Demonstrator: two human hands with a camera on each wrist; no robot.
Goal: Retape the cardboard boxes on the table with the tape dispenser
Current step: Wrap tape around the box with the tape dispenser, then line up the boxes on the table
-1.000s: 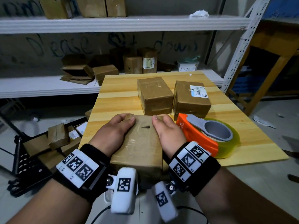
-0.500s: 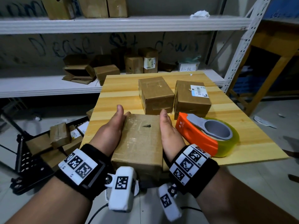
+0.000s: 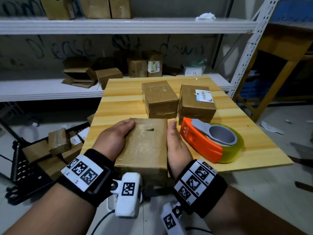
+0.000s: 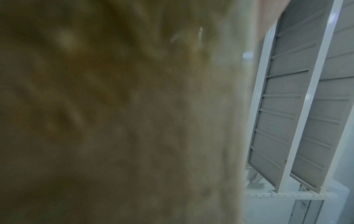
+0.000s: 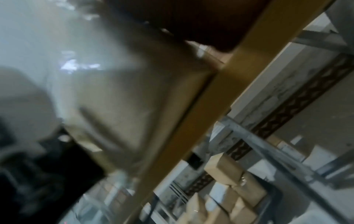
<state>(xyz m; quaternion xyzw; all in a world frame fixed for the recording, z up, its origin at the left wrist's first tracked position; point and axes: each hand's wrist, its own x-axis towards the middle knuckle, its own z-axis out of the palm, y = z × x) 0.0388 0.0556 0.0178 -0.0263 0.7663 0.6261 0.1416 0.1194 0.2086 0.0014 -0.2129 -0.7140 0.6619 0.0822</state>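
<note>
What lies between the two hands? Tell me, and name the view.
The near cardboard box: left hand grips its far corner, right hand lies against its side. Head view shows it.

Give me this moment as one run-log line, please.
stage: box positioning | left hand: grips near box, thumb on top | right hand: against box's right side | tape dispenser: on table, untouched
</note>
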